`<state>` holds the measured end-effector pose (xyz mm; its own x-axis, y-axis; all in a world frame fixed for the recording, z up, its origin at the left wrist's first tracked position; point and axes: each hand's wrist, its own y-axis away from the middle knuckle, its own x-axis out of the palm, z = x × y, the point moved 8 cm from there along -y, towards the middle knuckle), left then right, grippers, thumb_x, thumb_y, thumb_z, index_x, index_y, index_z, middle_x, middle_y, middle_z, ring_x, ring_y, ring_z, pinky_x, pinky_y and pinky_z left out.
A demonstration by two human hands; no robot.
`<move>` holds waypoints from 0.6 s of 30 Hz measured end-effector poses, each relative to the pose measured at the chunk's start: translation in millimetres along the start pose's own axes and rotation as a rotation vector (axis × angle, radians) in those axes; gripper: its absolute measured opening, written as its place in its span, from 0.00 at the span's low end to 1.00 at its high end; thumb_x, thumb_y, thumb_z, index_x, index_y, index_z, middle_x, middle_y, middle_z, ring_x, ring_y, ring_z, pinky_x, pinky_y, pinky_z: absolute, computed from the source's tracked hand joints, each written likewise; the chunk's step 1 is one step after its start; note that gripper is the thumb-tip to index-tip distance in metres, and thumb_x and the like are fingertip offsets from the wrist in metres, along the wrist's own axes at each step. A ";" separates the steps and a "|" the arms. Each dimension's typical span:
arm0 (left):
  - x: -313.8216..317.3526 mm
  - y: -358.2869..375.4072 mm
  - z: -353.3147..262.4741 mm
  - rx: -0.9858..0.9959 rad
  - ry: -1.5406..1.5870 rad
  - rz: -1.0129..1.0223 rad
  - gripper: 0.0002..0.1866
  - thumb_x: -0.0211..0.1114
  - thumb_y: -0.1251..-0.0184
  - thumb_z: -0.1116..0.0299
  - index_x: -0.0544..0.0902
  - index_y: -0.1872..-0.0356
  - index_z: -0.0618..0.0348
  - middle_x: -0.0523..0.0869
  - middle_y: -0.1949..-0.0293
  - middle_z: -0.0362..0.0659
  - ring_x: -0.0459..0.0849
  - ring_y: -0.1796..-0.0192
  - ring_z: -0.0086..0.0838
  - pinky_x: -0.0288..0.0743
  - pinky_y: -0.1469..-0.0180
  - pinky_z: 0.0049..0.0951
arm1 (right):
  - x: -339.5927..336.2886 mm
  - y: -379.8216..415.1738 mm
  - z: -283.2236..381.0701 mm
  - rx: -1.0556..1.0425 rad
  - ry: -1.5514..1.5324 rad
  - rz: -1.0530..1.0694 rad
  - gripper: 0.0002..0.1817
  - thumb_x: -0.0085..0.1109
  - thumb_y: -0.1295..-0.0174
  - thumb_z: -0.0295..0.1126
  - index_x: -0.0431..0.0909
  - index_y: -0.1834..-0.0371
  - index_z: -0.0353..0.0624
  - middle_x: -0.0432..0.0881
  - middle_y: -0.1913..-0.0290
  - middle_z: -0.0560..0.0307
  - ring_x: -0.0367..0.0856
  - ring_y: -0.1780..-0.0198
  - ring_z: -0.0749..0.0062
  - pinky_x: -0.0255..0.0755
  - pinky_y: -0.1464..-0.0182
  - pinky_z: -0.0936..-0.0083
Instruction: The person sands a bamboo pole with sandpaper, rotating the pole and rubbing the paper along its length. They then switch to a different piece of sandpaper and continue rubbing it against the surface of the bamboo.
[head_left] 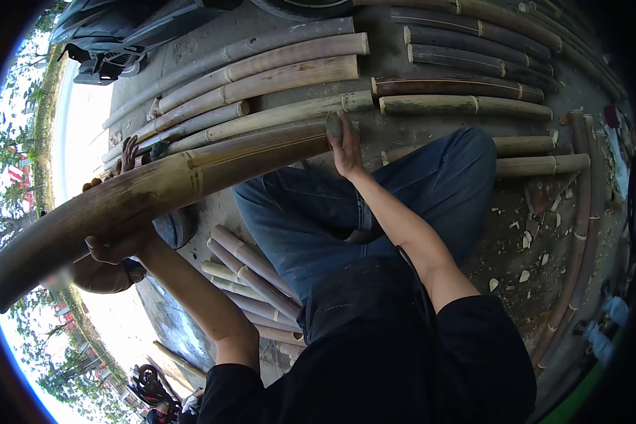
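Note:
A thick bamboo pole [169, 184] with a raised node ring lies across the view, from the lower left up to the middle. My left hand [116, 247] is closed round its underside near the left part. At the pole's right end, my right hand [343, 145] has its fingers bent over a small greenish-grey piece [333, 127] pressed to the cut end. My crossed legs in blue jeans [297, 212] are below the pole. Behind the pole's left half, another person's hand [126, 157] shows with fingers raised; most of that person is hidden by the pole.
Several bamboo poles [290, 78] lie in rows on the ground ahead, with shorter pieces [251, 268] left of my legs. Pale chips [525, 240] litter the floor at right, beside long curved poles [583, 233]. A motorcycle [127, 35] stands at the upper left.

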<state>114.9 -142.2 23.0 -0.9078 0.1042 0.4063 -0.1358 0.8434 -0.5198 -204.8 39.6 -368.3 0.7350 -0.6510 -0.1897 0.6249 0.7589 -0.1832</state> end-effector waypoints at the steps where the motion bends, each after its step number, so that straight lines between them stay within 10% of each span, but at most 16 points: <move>1: -0.3 0.4 0.3 0.026 -0.009 -0.004 0.44 0.59 0.39 0.35 0.80 0.39 0.70 0.85 0.47 0.59 0.85 0.44 0.52 0.78 0.41 0.55 | 1.3 3.6 -41.7 0.114 0.063 -0.102 0.38 0.44 0.21 0.57 0.68 0.24 0.34 0.62 0.21 0.28 0.53 0.17 0.32 0.47 0.18 0.45; 4: -5.8 -3.0 -1.9 0.092 -0.083 0.004 0.44 0.51 0.33 0.33 0.81 0.39 0.71 0.87 0.48 0.59 0.87 0.45 0.52 0.78 0.40 0.55 | -0.3 5.7 -44.8 0.256 0.127 -0.170 0.42 0.45 0.21 0.59 0.63 0.23 0.28 0.57 0.19 0.23 0.52 0.17 0.29 0.45 0.16 0.45; 6: -15.3 -0.7 3.9 -0.001 -0.004 -0.111 0.39 0.61 0.39 0.36 0.85 0.45 0.67 0.88 0.51 0.56 0.87 0.47 0.48 0.78 0.40 0.52 | 3.5 4.4 11.5 -0.064 0.028 -0.020 0.42 0.46 0.21 0.59 0.62 0.21 0.30 0.57 0.19 0.25 0.50 0.16 0.29 0.46 0.16 0.45; 11: -10.5 5.9 -6.4 -0.012 -0.161 -0.148 0.42 0.60 0.38 0.38 0.77 0.37 0.70 0.84 0.45 0.60 0.84 0.41 0.53 0.76 0.35 0.54 | 12.6 -1.6 -60.9 0.245 0.149 -0.219 0.38 0.41 0.18 0.56 0.61 0.20 0.32 0.58 0.18 0.30 0.50 0.16 0.32 0.46 0.16 0.45; 14: 0.0 14.4 -10.1 -0.048 -0.259 -0.181 0.45 0.59 0.37 0.38 0.72 0.32 0.72 0.82 0.41 0.62 0.82 0.37 0.55 0.75 0.32 0.56 | 14.2 4.7 21.7 -0.185 0.172 -0.036 0.35 0.36 0.15 0.52 0.59 0.19 0.33 0.55 0.17 0.32 0.50 0.15 0.33 0.46 0.16 0.45; 18: -9.8 10.4 -9.8 -0.061 -0.274 -0.184 0.47 0.58 0.36 0.39 0.70 0.30 0.74 0.81 0.39 0.64 0.81 0.35 0.56 0.74 0.31 0.55 | 16.3 -6.5 -70.3 0.236 0.193 -0.203 0.33 0.36 0.14 0.47 0.58 0.18 0.33 0.54 0.16 0.32 0.48 0.15 0.32 0.46 0.17 0.43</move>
<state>126.3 -129.2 21.0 -0.9443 -0.1911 0.2679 -0.2907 0.8658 -0.4073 -215.3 22.9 -438.0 0.5409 -0.7627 -0.3546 0.8129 0.5822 -0.0123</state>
